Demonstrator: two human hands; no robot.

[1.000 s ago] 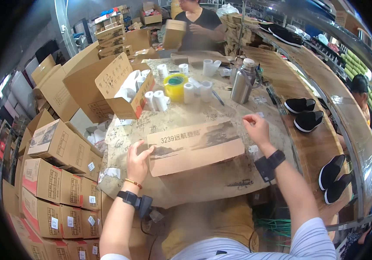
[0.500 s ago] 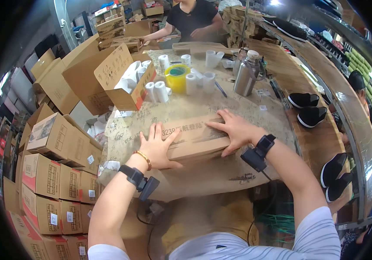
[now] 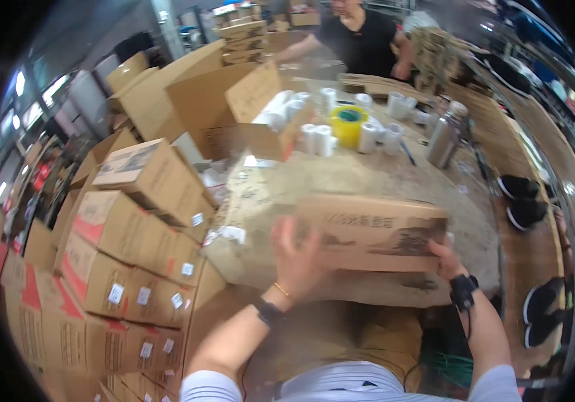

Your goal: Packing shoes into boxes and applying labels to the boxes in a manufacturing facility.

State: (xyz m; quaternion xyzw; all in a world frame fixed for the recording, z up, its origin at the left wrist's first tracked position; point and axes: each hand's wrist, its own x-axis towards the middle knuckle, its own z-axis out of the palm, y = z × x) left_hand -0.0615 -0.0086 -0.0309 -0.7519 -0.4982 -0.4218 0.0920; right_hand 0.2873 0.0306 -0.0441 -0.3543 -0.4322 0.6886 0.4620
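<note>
A long brown cardboard box [image 3: 374, 251] with dark print is tipped up over the near part of the paper-covered table [image 3: 381, 171], its broad printed side facing me. My right hand [image 3: 447, 260] grips its right end, thumb on the printed side and the other fingers mostly hidden. At the box's left end is my left hand [image 3: 299, 258], smeared by motion, with its fingers apart. Whether it touches the box cannot be made out.
Stacked cartons [image 3: 130, 251] line the left side. Across the table stand white label rolls [image 3: 317, 139], yellow tape [image 3: 349, 127] and a steel flask [image 3: 445, 137]. Black shoes [image 3: 525, 201] lie on the wooden shelf at right. A person [image 3: 361, 43] stands at the far side.
The box has gone from lying flat under both hands to being tipped up in my right hand. My left hand has come off its top to the left end. The view has swung left.
</note>
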